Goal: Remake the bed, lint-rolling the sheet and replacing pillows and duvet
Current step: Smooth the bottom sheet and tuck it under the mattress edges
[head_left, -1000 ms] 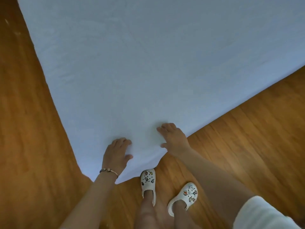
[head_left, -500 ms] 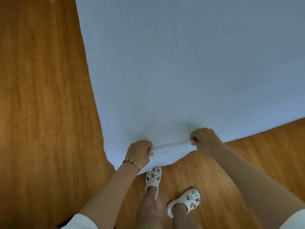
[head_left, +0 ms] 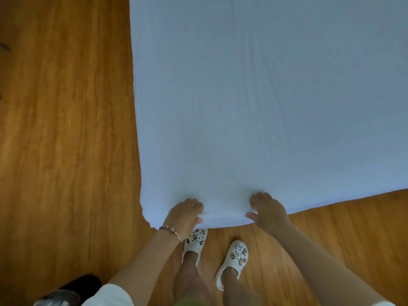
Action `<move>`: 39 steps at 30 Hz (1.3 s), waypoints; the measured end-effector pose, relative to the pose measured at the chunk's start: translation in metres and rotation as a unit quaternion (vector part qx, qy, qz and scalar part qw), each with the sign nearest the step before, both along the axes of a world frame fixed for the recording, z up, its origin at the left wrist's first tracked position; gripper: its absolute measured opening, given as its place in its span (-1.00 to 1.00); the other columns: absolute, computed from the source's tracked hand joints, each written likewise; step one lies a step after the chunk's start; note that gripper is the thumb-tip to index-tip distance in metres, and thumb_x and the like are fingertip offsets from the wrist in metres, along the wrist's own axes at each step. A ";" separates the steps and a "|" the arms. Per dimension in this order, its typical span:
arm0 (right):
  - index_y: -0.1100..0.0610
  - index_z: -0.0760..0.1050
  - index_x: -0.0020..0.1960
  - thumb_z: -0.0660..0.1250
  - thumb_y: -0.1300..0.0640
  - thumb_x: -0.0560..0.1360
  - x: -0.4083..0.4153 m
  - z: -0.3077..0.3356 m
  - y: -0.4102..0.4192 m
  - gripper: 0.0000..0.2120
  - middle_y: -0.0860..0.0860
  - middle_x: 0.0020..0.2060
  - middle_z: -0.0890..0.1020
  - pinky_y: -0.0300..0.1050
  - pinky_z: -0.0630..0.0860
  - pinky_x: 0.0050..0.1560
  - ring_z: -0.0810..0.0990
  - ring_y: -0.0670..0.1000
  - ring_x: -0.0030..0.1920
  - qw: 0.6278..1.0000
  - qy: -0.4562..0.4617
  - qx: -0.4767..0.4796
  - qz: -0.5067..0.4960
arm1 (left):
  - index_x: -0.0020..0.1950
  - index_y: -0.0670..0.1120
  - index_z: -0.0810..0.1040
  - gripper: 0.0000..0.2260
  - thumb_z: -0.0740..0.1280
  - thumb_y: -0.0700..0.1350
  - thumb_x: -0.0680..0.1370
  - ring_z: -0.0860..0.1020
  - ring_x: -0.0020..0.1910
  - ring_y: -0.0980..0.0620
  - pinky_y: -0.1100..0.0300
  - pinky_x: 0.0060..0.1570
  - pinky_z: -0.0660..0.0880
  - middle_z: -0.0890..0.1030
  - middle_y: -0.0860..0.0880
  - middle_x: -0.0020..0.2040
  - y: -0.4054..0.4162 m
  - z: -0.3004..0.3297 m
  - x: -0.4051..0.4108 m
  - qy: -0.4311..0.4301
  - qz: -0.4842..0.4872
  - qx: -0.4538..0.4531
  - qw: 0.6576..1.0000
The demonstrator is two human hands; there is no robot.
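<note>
The left hand (head_left: 184, 214), wearing a thin metal bracelet (head_left: 171, 230) at the wrist, has its fingers curled down over the near corner of the pale blue fitted bed sheet (head_left: 254, 96), thumb tip showing against the edge; it grips the cloth. Just to its right the right hand (head_left: 268, 212) lies on the same edge with knuckles bent and thumb spread apart toward the left hand; whether it pinches the cloth or only presses I cannot tell. Half a second ago both hands were tight fists bunching a ridge of cloth between them; now that ridge is flatter and the right thumb has come free. The sheet stretches away from the fingers with faint creases. Below the hands stand white clogs (head_left: 234, 260) studded with small charms, no writing legible, on the orange-brown wooden floor (head_left: 66, 129)
</note>
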State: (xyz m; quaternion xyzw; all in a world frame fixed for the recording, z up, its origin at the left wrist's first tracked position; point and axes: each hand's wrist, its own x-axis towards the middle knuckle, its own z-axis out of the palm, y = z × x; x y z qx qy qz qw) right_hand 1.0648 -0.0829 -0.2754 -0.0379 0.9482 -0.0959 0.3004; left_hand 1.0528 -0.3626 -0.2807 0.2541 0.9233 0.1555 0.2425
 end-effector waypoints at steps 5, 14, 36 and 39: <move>0.03 0.50 0.12 0.58 -0.03 0.27 0.014 0.001 0.021 -0.51 -0.05 0.05 0.48 -0.08 0.44 0.06 0.49 0.05 0.08 0.997 0.063 -0.026 0.032 | -0.11 0.04 0.56 -0.50 0.64 0.08 0.04 0.51 -0.23 0.05 0.23 -0.25 0.46 0.52 0.09 -0.17 0.015 0.003 0.013 0.049 0.005 -0.039 0.998; 0.00 0.43 0.28 0.65 0.26 0.06 0.020 0.002 0.149 -0.16 0.12 0.21 0.46 0.12 0.59 -0.03 0.48 0.25 0.19 0.988 0.119 0.096 0.020 | 0.25 0.06 0.56 -0.35 0.64 -0.01 0.18 0.43 0.14 -0.05 0.07 0.11 0.50 0.55 0.01 0.17 0.164 -0.007 0.027 0.069 0.039 0.043 0.996; 0.18 0.61 -0.09 0.36 0.28 0.50 -0.007 -0.024 0.241 -0.94 0.02 -0.20 0.59 -0.11 0.44 -0.14 0.57 0.08 -0.11 0.989 0.080 -0.122 0.037 | 0.02 -0.07 0.57 -0.89 0.28 -0.21 0.55 0.53 0.03 -0.01 0.24 -0.16 0.29 0.58 0.01 -0.03 0.305 -0.011 0.015 0.015 0.176 -0.047 0.983; 0.15 0.58 0.02 0.31 0.25 0.55 -0.001 -0.020 0.244 -0.91 0.02 -0.09 0.58 -0.15 0.37 -0.12 0.53 0.04 0.01 0.987 0.061 -0.132 0.067 | -0.01 -0.08 0.59 -0.89 0.31 -0.24 0.53 0.55 0.03 -0.02 0.19 -0.15 0.37 0.60 0.01 -0.05 0.308 -0.005 0.024 -0.002 0.206 -0.065 0.976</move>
